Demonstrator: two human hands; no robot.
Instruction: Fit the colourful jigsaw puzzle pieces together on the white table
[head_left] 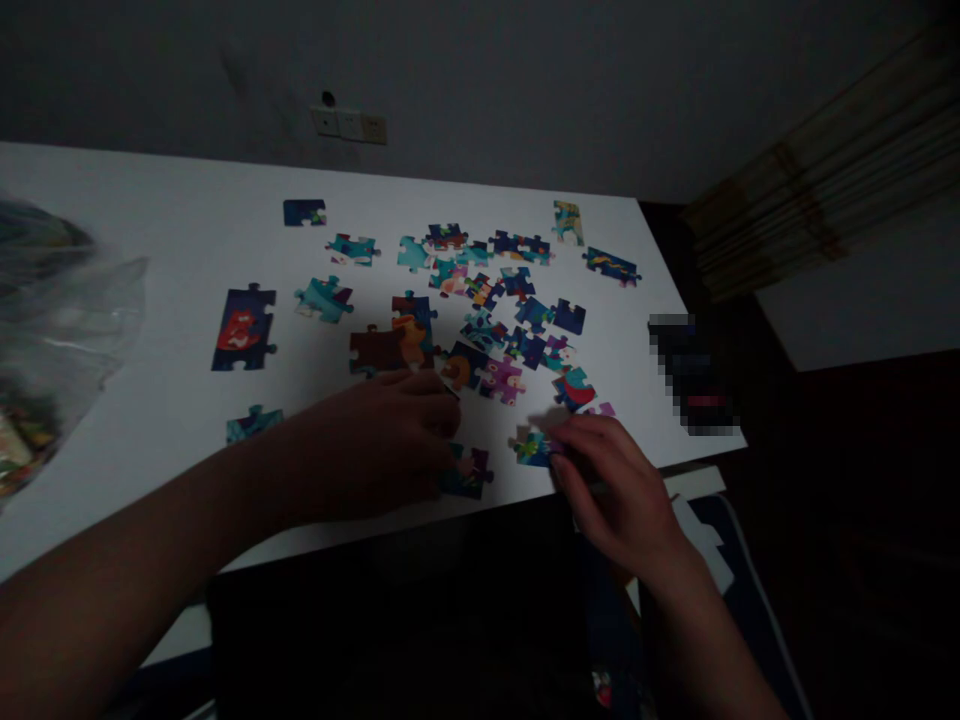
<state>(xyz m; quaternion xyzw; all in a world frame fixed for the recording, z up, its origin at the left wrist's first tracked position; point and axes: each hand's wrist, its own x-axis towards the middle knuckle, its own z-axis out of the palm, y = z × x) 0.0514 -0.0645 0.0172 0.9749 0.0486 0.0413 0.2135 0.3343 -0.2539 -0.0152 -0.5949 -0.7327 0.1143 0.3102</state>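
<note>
1. Cardboard jigsaw pieces lie scattered over the white table [150, 250]; the joined brown-and-orange block [391, 343] serves as landmark.
2. Just on the near side of that block, the left hand [375, 440] lies palm down, fingers curled, its fingertips at a small piece with a pale edge [448, 385]; whether it pinches that piece I cannot tell.
3. Right of the block and nearer the table's front edge, the right hand [619, 490] has its fingertips together on a green-and-blue piece [534, 449].
4. A dark purple piece [469, 472] lies between the hands, touching the left one.
5. Judged step: sorting and fitting, with a piece being picked for the block.
6. That green-and-blue piece lies flat, long axis roughly across the table; its tab direction is too dim to read.
7. The next move likely calls for lifting it, turning it to match and pressing it in.
</note>
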